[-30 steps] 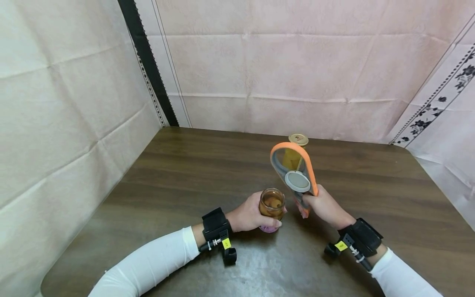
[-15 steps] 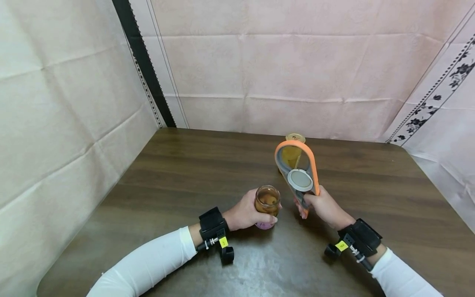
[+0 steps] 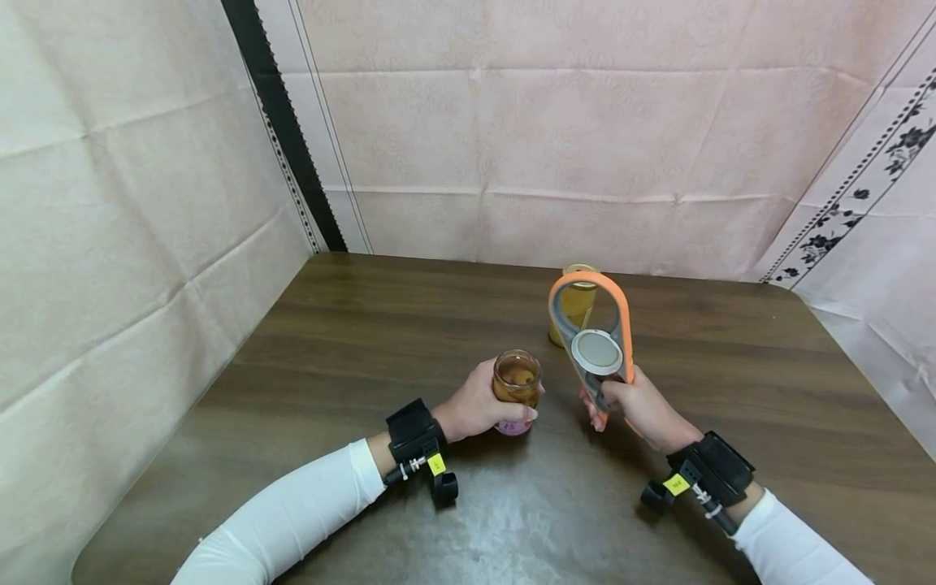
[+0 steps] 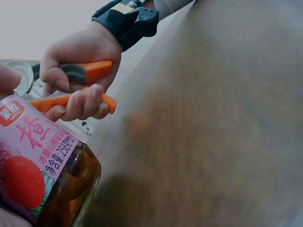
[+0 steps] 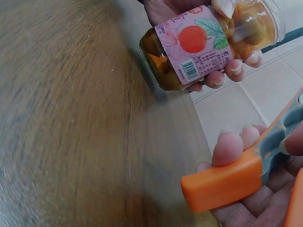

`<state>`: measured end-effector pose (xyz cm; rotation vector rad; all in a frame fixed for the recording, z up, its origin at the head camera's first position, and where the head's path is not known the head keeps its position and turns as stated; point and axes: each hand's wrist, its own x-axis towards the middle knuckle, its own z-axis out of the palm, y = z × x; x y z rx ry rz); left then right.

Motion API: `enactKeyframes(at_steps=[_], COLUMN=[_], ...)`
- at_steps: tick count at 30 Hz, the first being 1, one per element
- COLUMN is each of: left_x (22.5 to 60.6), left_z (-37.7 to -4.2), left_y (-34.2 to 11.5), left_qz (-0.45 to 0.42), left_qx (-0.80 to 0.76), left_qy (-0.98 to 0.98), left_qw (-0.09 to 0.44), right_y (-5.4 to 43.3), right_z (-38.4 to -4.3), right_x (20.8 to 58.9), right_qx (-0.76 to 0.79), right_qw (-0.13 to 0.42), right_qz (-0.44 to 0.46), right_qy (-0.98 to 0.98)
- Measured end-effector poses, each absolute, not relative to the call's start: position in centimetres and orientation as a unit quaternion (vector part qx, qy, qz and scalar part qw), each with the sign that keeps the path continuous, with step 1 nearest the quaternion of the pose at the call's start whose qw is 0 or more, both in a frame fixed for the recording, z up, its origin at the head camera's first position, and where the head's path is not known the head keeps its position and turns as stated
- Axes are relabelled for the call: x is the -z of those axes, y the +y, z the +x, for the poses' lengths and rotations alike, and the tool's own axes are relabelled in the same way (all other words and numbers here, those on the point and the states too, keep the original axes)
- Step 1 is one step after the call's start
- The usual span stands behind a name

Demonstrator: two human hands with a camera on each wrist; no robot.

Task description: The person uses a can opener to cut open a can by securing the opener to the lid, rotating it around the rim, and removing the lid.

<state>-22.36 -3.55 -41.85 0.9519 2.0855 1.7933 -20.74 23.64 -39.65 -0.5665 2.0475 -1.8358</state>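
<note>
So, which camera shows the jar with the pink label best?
The right wrist view: it shows the jar nearly whole and sideways on, with its label toward the camera. The left wrist view gives the label close up but cuts the jar off. The head view looks down into the open jar, showing little label.

It's a makeshift filming corner by the look of it, though whether in a home or an office I can't tell: pale sheets (image 3: 585,146), creased along their folds, hang on the left, far and right sides of a wood-grained table (image 3: 329,366), with a black strip (image 3: 292,130) running down at the far left and a flowered border (image 3: 826,236) at the right. The person at the near side wears black camera gear (image 3: 417,431) strapped to both wrists, while the labelled food jar (image 5: 194,45) lends the only kitchen touch.
</note>
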Motion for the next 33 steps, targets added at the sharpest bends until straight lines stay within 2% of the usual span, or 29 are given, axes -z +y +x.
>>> enactKeyframes(at_steps=[33], left_x=[42.1], left_z=[-25.6], left_y=[-5.4], left_qz=[0.243], left_qx=[-0.644], left_qy=[0.723], left_qw=[0.060], right_y=[25.1], right_z=[-19.4], right_x=[40.8], right_qx=[0.693], right_qw=[0.226], right_qz=[-0.212], right_qy=[0.651])
